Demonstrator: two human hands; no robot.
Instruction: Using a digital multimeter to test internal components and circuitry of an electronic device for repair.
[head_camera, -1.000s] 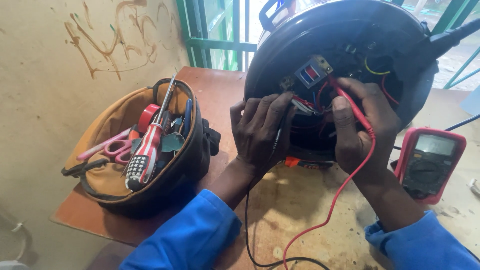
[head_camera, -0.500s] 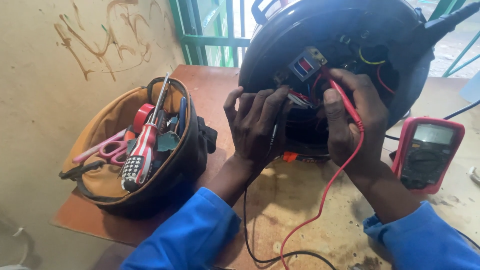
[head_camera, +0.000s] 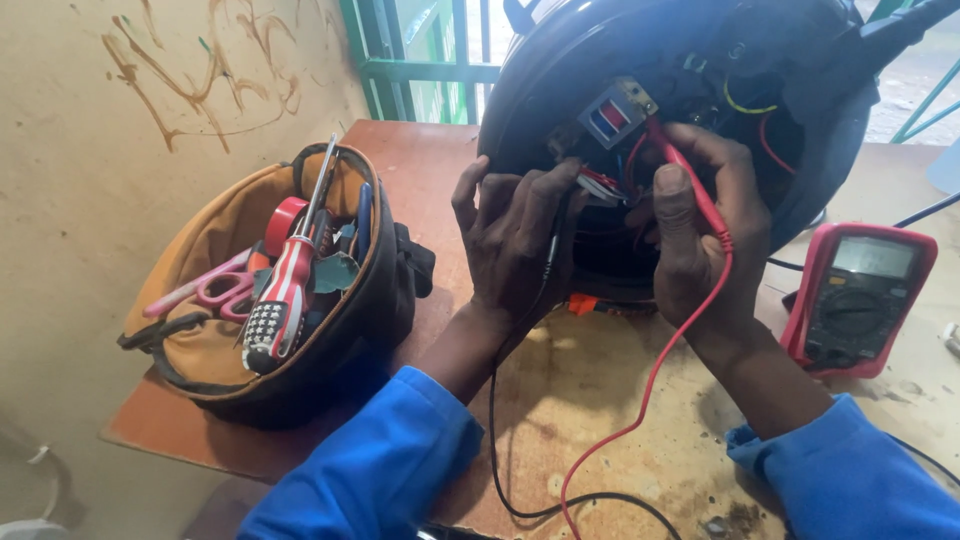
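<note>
Near the surface's far edge, the right hand (head_camera: 700, 220) is gripping the red probe (head_camera: 690, 185), now pressing deeper into the black appliance (head_camera: 800, 120); the left hand (head_camera: 515, 235) is pinching the black probe (head_camera: 553, 240), steadying contact.

A rough tan wall (head_camera: 120, 150) fills the left side, its plaster marked with brown scribbles (head_camera: 200, 70). Against it stands a wooden table (head_camera: 420, 170), reddish-brown near the wall and worn, pale and stained toward the right. Beyond the far edge of the table rises a green metal grille (head_camera: 420, 60) with upright and cross bars, and bright daylight comes through it. More green bars (head_camera: 925, 100) show at the upper right, with pale ground outside. Below the table's left corner lies grey floor (head_camera: 40, 490).
</note>
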